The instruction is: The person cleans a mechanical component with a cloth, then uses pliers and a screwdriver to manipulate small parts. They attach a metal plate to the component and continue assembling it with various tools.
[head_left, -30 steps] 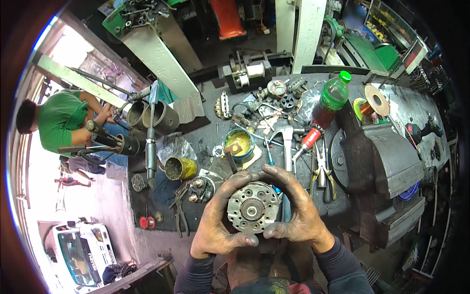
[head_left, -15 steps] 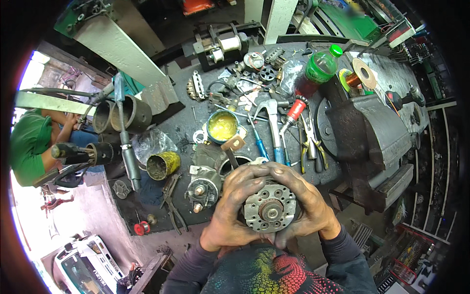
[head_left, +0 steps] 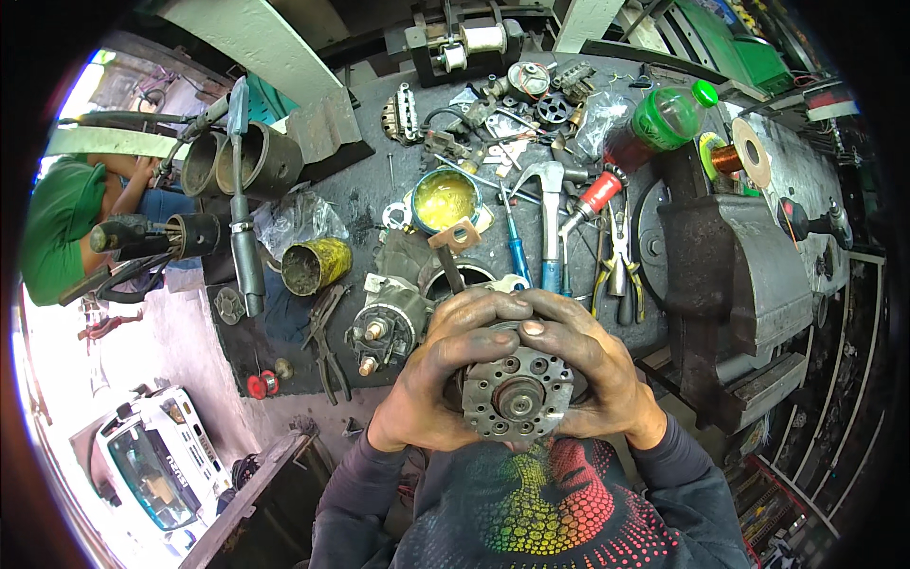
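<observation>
Both hands hold a round metal motor part [head_left: 518,398] in front of my chest. Its visible face is a grey disc with a ring of holes and a shaft end at the centre. My left hand [head_left: 436,370] wraps its left side, and my right hand [head_left: 602,370] wraps the right. Their fingertips come together over the top and hide much of its body. All the fingers are dark with grime. Just beyond my left hand, a grey motor housing [head_left: 391,308] with two copper terminals lies on the bench. A flat brown plate with a hole [head_left: 459,237] stands out beside it.
Yellow grease fills a round tub [head_left: 445,201]. Near it lie a claw hammer [head_left: 550,218], a screwdriver [head_left: 515,242], pliers [head_left: 618,251] and a yellow can [head_left: 318,264]. A bench vise [head_left: 730,284] stands right, behind it a green-capped bottle [head_left: 659,123]. Someone in green [head_left: 62,228] sits left.
The view has shifted, so the bench things appear higher in the picture. The part has come closer to my body, away from the bench. Both hands keep their hold, with fingertips slightly shifted.
</observation>
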Available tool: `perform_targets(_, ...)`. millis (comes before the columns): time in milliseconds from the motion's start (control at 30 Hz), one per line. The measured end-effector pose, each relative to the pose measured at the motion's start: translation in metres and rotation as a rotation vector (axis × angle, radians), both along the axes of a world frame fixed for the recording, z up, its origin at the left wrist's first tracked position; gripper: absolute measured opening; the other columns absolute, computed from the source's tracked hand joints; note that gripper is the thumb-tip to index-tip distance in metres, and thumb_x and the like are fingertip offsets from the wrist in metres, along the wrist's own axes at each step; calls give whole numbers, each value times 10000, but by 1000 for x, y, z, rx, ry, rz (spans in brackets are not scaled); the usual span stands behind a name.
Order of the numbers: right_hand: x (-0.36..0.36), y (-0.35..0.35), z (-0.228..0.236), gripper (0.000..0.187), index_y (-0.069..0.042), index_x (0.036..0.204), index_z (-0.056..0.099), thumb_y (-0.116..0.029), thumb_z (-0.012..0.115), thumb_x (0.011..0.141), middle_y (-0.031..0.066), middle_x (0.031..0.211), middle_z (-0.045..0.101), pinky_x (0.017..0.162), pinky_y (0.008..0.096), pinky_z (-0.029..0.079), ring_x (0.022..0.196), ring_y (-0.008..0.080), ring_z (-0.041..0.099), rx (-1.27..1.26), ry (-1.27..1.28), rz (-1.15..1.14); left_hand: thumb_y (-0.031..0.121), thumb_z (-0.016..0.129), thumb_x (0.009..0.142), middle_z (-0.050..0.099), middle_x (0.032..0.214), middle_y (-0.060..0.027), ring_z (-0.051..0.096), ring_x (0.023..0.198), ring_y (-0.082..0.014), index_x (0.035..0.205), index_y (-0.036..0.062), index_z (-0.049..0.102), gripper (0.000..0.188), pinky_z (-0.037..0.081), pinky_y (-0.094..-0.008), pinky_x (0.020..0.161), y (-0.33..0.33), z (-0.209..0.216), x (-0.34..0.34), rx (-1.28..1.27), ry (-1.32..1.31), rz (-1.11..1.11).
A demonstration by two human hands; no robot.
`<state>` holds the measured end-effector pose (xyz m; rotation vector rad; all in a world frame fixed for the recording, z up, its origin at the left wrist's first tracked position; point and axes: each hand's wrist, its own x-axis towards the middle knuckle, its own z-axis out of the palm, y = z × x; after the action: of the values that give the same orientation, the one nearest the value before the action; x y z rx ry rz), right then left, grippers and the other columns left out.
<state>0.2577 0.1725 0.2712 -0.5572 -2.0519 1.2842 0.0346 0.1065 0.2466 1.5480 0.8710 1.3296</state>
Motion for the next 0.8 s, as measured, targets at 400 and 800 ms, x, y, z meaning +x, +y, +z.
perform_targets(400,-3,0,-8,1107,46,1517,467,-333,998,622,241,1473,576,1114,510,493,1332,439,599,-58,6,-36,443,973,716,555,1452,-300,460,1388,-411,1453,175,427,955,339,-570,1171,-12,-9,8,-65,-266,7)
perform_targets(800,-14,28,-58,1075,-116,1533,539,-303,917,544,190,1523,526,1169,573,409,1380,429,537,-256,130,257,459,978,702,430,1525,-228,499,1380,-424,1567,259,289,1124,397,-584,1187,-35,23,70,-89,97,592)
